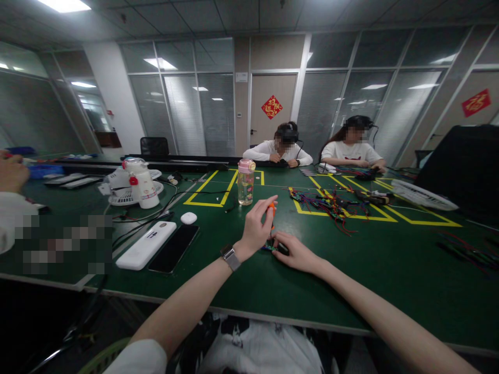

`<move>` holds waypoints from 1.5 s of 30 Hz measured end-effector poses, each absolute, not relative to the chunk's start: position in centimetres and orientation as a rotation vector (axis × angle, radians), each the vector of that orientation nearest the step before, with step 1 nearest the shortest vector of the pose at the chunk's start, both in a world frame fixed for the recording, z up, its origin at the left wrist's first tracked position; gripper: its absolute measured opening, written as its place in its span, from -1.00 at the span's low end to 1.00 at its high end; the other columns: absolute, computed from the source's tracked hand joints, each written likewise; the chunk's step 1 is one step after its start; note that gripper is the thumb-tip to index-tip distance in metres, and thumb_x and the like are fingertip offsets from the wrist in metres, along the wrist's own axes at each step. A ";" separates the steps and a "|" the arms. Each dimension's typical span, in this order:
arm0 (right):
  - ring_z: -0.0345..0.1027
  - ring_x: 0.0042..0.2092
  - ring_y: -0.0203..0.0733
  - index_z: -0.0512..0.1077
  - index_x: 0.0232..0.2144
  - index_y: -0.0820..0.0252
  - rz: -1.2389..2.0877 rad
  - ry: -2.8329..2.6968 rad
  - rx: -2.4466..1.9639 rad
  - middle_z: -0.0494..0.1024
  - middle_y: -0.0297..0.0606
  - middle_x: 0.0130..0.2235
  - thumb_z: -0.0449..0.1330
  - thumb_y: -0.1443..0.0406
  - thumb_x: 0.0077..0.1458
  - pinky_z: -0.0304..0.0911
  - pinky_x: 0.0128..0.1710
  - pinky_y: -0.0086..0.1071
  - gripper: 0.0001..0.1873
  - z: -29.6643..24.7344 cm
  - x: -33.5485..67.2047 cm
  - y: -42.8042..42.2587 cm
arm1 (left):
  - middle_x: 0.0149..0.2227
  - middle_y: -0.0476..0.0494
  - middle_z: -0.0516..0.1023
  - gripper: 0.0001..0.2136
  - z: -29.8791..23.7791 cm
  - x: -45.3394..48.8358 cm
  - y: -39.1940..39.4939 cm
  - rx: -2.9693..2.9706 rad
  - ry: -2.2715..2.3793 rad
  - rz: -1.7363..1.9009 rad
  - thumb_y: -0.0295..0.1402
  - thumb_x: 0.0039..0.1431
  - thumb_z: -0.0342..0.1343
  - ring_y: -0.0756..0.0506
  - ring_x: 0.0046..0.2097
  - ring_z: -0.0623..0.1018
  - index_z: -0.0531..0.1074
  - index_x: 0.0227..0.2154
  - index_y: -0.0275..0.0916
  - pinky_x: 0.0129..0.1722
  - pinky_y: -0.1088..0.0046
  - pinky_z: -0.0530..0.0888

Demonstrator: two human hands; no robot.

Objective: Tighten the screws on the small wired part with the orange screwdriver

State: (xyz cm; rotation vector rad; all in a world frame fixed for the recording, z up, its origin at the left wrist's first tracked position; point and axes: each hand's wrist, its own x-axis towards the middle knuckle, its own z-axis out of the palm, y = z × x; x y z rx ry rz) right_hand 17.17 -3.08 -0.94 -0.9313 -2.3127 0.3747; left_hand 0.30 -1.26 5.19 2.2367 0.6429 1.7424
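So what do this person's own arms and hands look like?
The left hand and right hand are gloveless. The left wrist wears a squarish dark watch with a silvery band; a white fabric sleeve shows higher up that arm. The right forearm is bare.

Premises: I class these, over the feed, as an office doubling as an electronics workshop. Office fittings, far side: glass partitions (181,111) with blinds; pale wooden door (287,88) bearing a red diamond-shaped paper (272,107) with gold characters; black chair (154,146), left of it. Overhead: panelled ceiling (163,19), bright light panel (65,4) at left. Workshop fittings: long green-topped table (234,283) marked with yellow tape outlines (206,204); tangled coloured wires (331,203), right of centre; orange-handled tool (272,209), near, in the left hand (257,223). Also logged by me: two seated people (261,150) across the table, wearing head-mounted gear (289,134).
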 end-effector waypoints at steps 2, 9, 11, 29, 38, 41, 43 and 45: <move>0.34 -0.11 -0.10 0.31 -0.37 0.17 0.365 -2.312 -0.936 0.46 -0.17 -0.14 0.16 0.41 0.03 0.26 -0.09 -0.22 -0.91 -0.9 17.2 -3.1 | -0.21 -0.11 0.47 -0.78 5.2 0.4 -1.2 2.264 0.677 1.787 -0.39 0.30 -0.03 -0.03 -0.18 0.48 0.40 -0.04 -0.20 -0.13 0.43 0.43; 0.34 -0.11 -0.10 0.33 -0.35 0.17 0.356 -2.328 -0.935 0.46 -0.16 -0.12 0.15 0.41 0.05 0.27 -0.09 -0.23 -0.92 -0.7 17.2 -3.3 | -0.27 -0.10 0.38 -0.80 4.9 0.2 -1.3 2.302 0.715 1.877 -0.30 0.30 -0.03 -0.03 -0.23 0.42 0.45 -0.17 -0.22 -0.18 0.44 0.42; 0.35 -0.12 -0.11 0.34 -0.34 0.18 0.347 -2.338 -0.932 0.46 -0.16 -0.14 0.15 0.41 0.05 0.27 -0.10 -0.24 -0.91 -0.5 17.1 -3.3 | -0.17 -0.15 0.41 -0.71 4.8 0.2 -1.5 2.310 0.691 1.801 -0.36 0.36 -0.18 -0.05 -0.14 0.44 0.37 0.00 -0.21 -0.11 0.41 0.41; 0.36 -0.17 -0.11 0.37 -0.27 0.16 0.324 -2.365 -0.936 0.47 -0.20 -0.20 0.14 0.37 0.10 0.30 -0.13 -0.25 -0.90 -0.3 17.2 -3.4 | 0.01 -0.20 0.38 -0.67 4.7 0.6 -1.6 2.353 0.701 1.678 -0.42 0.35 -0.24 -0.08 -0.02 0.44 0.23 0.12 -0.19 0.00 0.33 0.41; 0.36 -0.14 -0.09 0.38 -0.26 0.17 0.332 -2.367 -0.943 0.47 -0.18 -0.17 0.14 0.36 0.11 0.29 -0.09 -0.23 -0.90 -0.3 17.1 -3.5 | -0.22 -0.10 0.40 -0.77 4.6 0.8 -1.4 2.372 0.754 1.804 -0.43 0.26 -0.03 -0.03 -0.20 0.44 0.37 -0.04 -0.20 -0.17 0.45 0.43; 0.36 -0.15 -0.10 0.37 -0.28 0.17 0.327 -2.367 -0.960 0.47 -0.19 -0.19 0.14 0.36 0.11 0.30 -0.11 -0.24 -0.92 -0.3 17.1 -3.5 | -0.30 -0.07 0.35 -0.85 4.7 0.8 -1.4 2.371 0.792 1.854 -0.40 0.24 0.01 -0.01 -0.29 0.40 0.41 -0.16 -0.22 -0.25 0.47 0.42; 0.36 -0.15 -0.11 0.37 -0.28 0.17 0.327 -2.370 -0.961 0.47 -0.18 -0.18 0.13 0.37 0.11 0.30 -0.11 -0.25 -0.91 -0.2 17.0 -3.6 | -0.25 -0.11 0.37 -0.81 4.7 0.7 -1.4 2.378 0.777 1.814 -0.39 0.26 -0.02 -0.03 -0.24 0.42 0.39 -0.11 -0.22 -0.21 0.45 0.42; 0.36 -0.14 -0.11 0.37 -0.26 0.18 0.325 -2.376 -0.953 0.47 -0.18 -0.18 0.13 0.37 0.12 0.30 -0.10 -0.25 -0.90 -0.2 17.0 -3.5 | -0.14 -0.16 0.41 -0.74 4.7 0.5 -1.4 2.371 0.724 1.748 -0.41 0.30 -0.11 -0.06 -0.14 0.44 0.33 0.00 -0.22 -0.11 0.40 0.42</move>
